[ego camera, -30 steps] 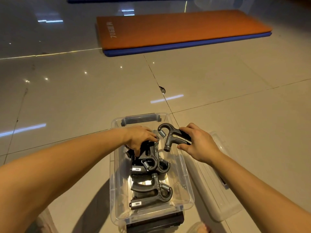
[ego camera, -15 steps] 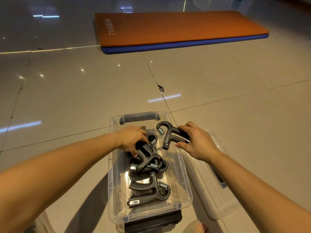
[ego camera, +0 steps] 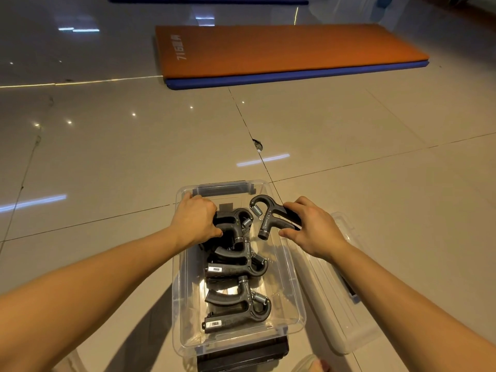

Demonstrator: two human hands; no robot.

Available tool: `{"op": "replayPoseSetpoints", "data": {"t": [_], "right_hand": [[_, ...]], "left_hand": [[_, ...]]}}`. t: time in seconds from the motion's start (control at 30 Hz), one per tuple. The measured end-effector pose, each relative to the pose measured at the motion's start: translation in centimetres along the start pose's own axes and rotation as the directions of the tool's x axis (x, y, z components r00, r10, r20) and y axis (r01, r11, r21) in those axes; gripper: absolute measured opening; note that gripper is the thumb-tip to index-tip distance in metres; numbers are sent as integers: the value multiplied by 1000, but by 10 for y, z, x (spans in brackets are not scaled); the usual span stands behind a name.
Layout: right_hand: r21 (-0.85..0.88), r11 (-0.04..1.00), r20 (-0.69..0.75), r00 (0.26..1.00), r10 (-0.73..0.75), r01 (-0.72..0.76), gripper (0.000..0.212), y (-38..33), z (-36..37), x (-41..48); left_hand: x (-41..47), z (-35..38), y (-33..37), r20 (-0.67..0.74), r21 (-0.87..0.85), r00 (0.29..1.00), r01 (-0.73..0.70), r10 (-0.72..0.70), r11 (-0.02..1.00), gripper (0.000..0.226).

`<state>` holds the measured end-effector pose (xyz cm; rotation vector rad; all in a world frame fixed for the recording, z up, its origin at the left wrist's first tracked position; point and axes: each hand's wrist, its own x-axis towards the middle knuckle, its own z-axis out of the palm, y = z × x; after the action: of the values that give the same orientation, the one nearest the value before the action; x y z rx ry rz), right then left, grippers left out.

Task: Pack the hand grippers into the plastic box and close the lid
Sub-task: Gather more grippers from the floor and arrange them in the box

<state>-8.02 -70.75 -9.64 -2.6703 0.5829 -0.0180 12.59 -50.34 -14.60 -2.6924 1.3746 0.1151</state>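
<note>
A clear plastic box (ego camera: 291, 280) stands open on the tiled floor in front of me. Inside lie several dark grey hand grippers with steel springs; the nearest hand gripper (ego camera: 236, 308) rests at the box's front end. My left hand (ego camera: 194, 220) is closed around a gripper (ego camera: 236, 218) at the far left of the box. My right hand (ego camera: 312, 228) holds another gripper (ego camera: 271, 214) by its handles just above the box's far right rim. The clear lid (ego camera: 332, 288) lies on the floor along the box's right side.
An orange exercise mat (ego camera: 281, 49) on a blue one lies on the floor far ahead. A black latch (ego camera: 243, 354) sits at the box's near end. A chip in the tile joint (ego camera: 257, 145) shows beyond the box.
My left hand has shifted its gripper toward the far left end of the box. My right hand with its gripper has stayed nearly in place.
</note>
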Motion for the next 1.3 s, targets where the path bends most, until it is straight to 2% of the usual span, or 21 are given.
{"op": "replayPoseSetpoints", "data": {"t": [0.13,0.37,1.0,1.1,1.17,1.23,1.3], "right_hand": [[-6,1000,2,1000,3,-3,56,0,0,0],[-9,1000,-5,1000,-1,1,54,0,1,1],[-67,997,-14,999,29,-30,54,-10,0,0],[-85,995,-29,999,41,-44,52,-14,-1,-2],[-99,993,-46,998,52,-57,54,-18,-2,-2],[-83,994,-88,994,70,-77,56,-24,-3,-1],[-24,995,-154,984,91,-96,57,-32,-8,3]], "left_hand": [[0,1,4,35,49,997,71,-73,996,55],[0,1,5,94,127,994,39,-51,991,57],[-3,-9,8,145,157,987,42,-65,987,60],[-3,-15,10,99,-4,991,86,-86,996,72],[-3,-26,13,34,-298,994,109,-104,948,75],[-4,-43,22,20,-628,993,101,-113,772,67],[-8,-60,33,36,-810,995,81,-89,581,62]]}}
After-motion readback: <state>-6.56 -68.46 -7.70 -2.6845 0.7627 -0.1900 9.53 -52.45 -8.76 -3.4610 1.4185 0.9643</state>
